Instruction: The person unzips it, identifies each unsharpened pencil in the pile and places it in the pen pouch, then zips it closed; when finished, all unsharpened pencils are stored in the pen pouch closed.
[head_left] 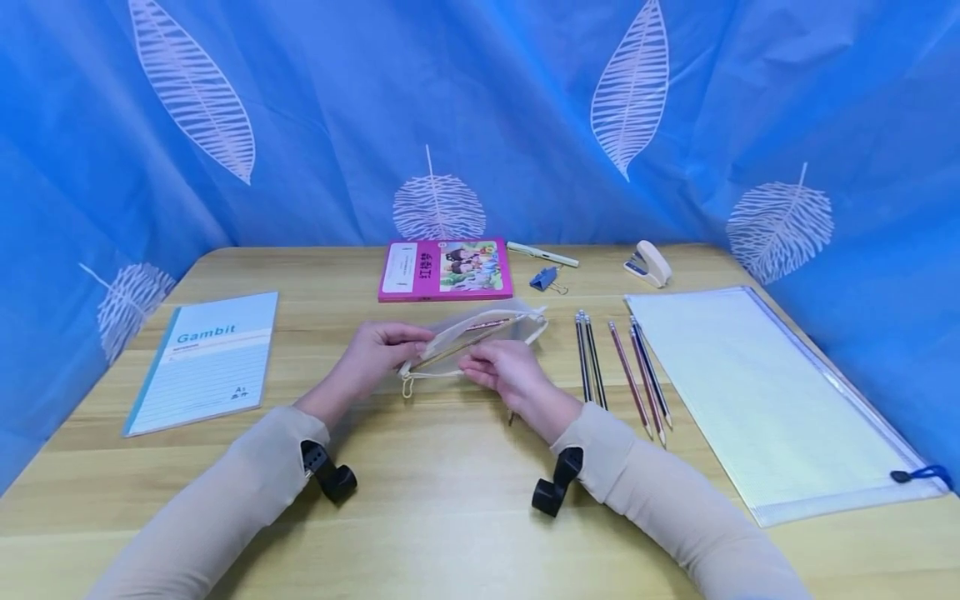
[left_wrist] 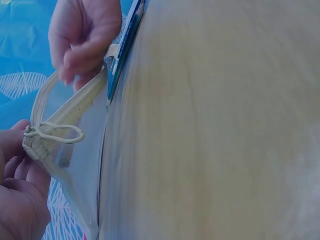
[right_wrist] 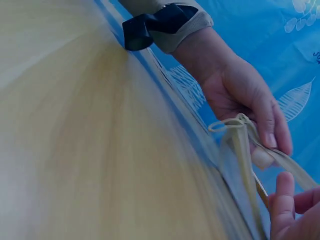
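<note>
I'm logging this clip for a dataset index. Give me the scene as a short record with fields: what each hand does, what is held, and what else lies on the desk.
Left hand: grips the zipper end of the pencil pouch
Right hand: pinches the pouch's rim
Pouch contents: at least one pencil
Right of pouch: loose pencils, clear document bag
Left of pouch: Gambit notebook
Behind: pink book, pen, binder clip, stapler

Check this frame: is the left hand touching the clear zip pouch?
Touching. The head view shows the left hand gripping the zip pouch at its end; the left wrist view shows its fingers round the zipper-pull corner.
</note>
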